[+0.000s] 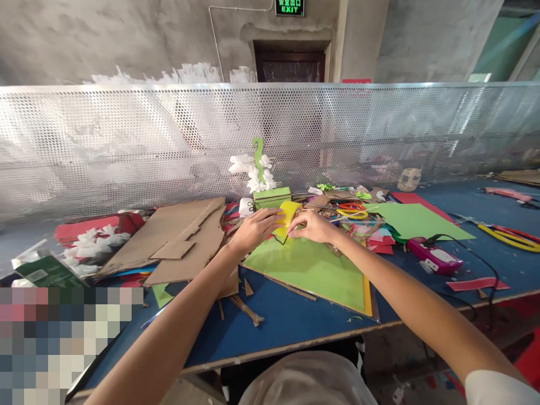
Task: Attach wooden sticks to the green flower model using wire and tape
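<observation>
Both my hands meet over the blue table (278, 320) around a small yellow foam piece (288, 217). My left hand (253, 228) grips the piece's left side with curled fingers. My right hand (314, 226) pinches its right edge. The piece is held just above the far corner of a large light-green sheet (312, 270) that lies on a cardboard backing. A small green box (272, 197) stands right behind my hands.
Brown cardboard pieces (181, 239) lie to the left, with red paper and white foam bits beyond. To the right are a green sheet (415, 219), scissors (352, 209), a pink glue gun (434, 256) with a black cord, and a perforated metal screen (169, 135) behind.
</observation>
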Tool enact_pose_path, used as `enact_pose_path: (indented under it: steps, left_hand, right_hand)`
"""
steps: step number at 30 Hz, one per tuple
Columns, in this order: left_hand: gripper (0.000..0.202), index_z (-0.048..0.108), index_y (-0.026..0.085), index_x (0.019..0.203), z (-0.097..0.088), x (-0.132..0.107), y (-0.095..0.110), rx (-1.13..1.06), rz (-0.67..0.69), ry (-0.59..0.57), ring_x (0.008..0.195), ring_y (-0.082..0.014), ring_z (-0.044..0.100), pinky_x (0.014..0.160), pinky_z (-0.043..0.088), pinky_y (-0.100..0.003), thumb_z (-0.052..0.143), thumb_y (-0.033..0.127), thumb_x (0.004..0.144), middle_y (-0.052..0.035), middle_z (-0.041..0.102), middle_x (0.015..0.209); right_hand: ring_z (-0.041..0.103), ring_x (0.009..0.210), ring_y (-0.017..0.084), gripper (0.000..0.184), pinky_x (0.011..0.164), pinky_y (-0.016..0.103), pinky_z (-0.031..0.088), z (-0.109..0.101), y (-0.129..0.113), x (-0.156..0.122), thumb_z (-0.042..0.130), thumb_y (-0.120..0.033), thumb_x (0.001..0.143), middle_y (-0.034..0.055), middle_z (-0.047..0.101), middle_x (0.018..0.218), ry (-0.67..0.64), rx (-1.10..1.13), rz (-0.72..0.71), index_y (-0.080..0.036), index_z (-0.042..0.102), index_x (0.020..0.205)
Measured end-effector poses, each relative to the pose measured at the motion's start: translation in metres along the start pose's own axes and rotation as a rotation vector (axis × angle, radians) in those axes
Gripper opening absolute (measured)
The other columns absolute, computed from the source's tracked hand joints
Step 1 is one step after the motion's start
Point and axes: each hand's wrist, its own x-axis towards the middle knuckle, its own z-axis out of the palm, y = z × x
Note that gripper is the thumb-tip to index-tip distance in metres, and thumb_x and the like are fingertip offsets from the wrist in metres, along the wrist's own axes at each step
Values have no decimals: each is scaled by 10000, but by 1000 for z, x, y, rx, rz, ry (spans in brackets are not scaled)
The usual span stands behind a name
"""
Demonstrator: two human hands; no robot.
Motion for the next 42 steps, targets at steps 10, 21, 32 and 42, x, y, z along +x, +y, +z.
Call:
enact_pose_path:
  steps: [10,21,32,42]
  left_hand:
    - [316,765,264,1251,-6,17,18,-64,-50,18,975,-213,663,886,585,-382,527,369,1072,-103,701,1106]
    - [246,820,243,1089,4,20,23,-136,-96,179,906,-185,691,820,588,-329,594,332,1048,-81,752,1011]
    - [257,824,224,1066,7,27,29,-88,-144,189,929,-201,698,849,587,-344,580,304,1053,-84,787,1040]
    - [329,839,227,966,8,33,31,-101,-177,136,916,-203,711,841,586,-343,530,279,1066,-77,788,998]
  right_hand:
    - [708,994,240,63,903,335,525,13,-8,-1,822,-231,823,85,787,1052,61,-68,-36,-199,854,867]
    - [689,1075,246,58,969,333,499,20,-9,-2,838,-191,834,107,740,1123,63,-205,-67,-190,858,888]
    - [709,835,197,71,808,274,462,16,-20,-2,818,-168,854,65,798,883,-86,-378,30,-180,862,908]
    - [744,932,232,116,850,284,475,22,-22,-2,776,-203,892,92,815,945,-67,-537,69,-206,875,952]
